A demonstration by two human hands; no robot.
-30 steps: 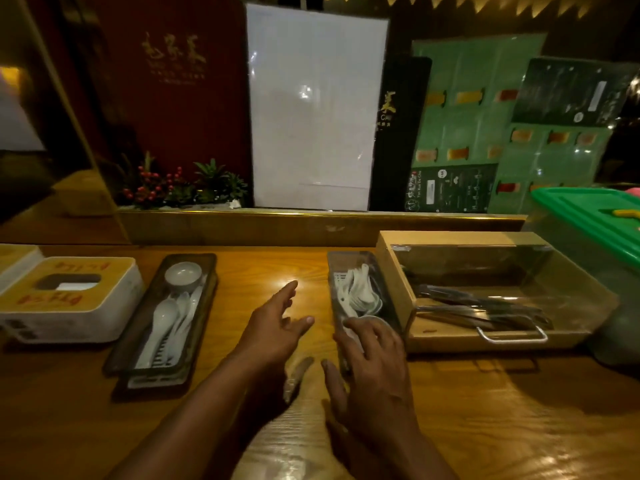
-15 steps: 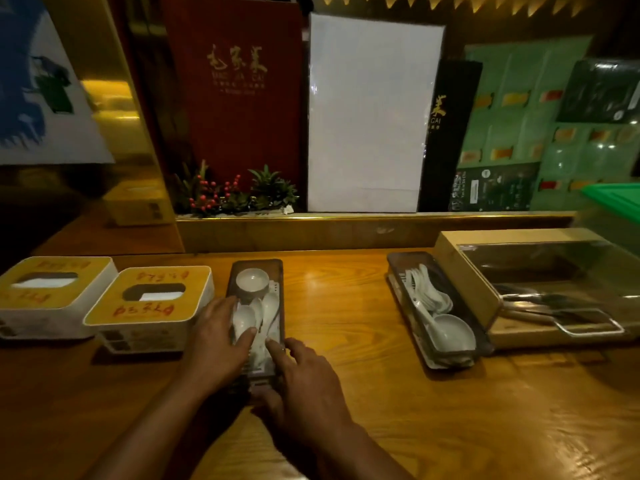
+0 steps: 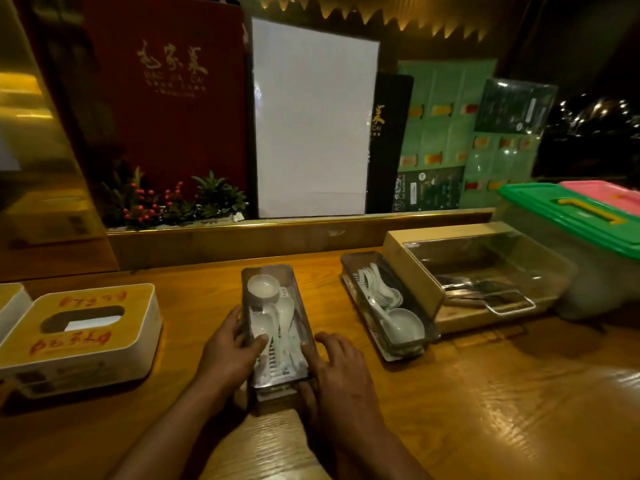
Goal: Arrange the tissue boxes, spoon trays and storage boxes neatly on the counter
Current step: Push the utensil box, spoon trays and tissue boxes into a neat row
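Note:
A dark spoon tray [image 3: 298, 299] with white spoons and a small bowl lies lengthwise in the middle of the wooden counter [image 3: 485, 393]. My left hand [image 3: 228, 351] grips its left side, thumb over the rim. My right hand [image 3: 341, 372] presses against its right side and near corner. A second spoon tray [image 3: 420, 318] sits to the right, angled, beside a wooden storage box [image 3: 415, 268] with a clear lid and utensils inside. A yellow-topped tissue box [image 3: 79, 337] stands at the left, with the edge of another tissue box [image 3: 10, 306] beyond it.
A green-lidded plastic tub [image 3: 571, 220] and a pink lid [image 3: 609, 195] stand at the far right. Behind the raised back ledge [image 3: 277, 230] are menus, a white board and a small plant with red berries [image 3: 166, 202].
Both hands left the right spoon tray and took hold of the other tray. That tray now sits farther from the tissue box and nearer the right tray.

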